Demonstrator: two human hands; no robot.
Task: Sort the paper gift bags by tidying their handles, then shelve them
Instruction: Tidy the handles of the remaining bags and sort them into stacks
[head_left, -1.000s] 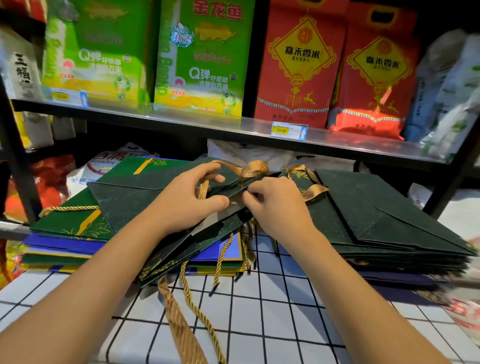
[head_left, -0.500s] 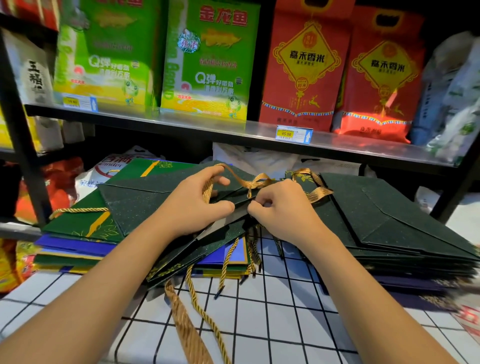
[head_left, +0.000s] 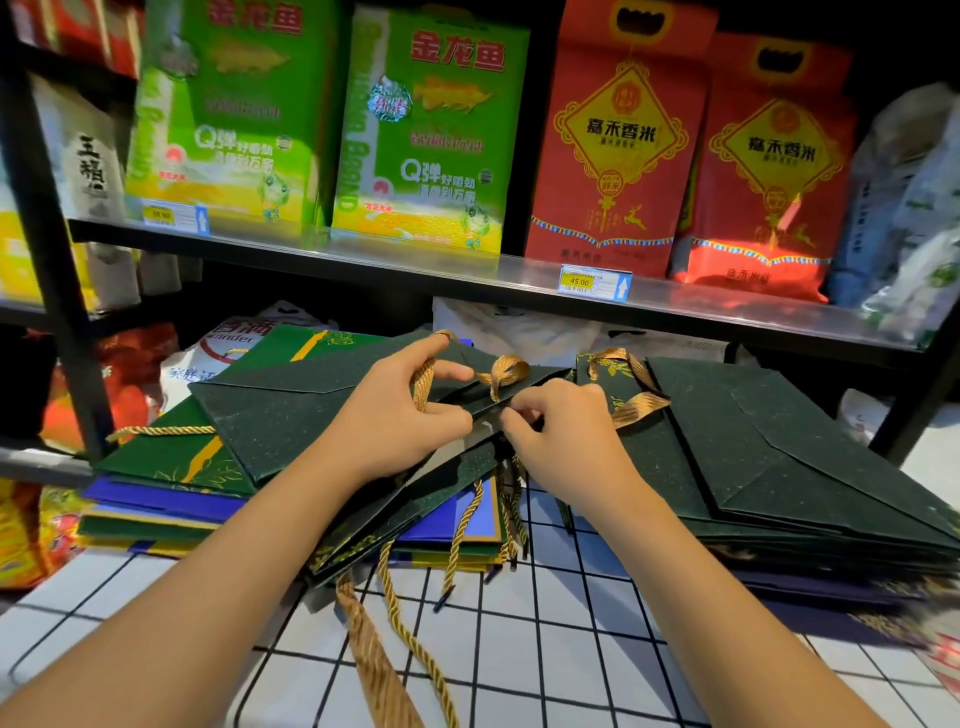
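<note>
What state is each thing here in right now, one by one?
Left hand: gripping a gold rope handle.
Right hand: fingers curled, pinching at the bag's mouth.
Top dark green bag: lying flat, mouth slightly open.
Right stack of bags: flat, piled.
Gold ribbon handle: loose, looped.

right hand (head_left: 563, 434) fingers curled out of sight, right bag stack (head_left: 779, 467) cut by frame edge, green packs (head_left: 332, 119) blurred
</note>
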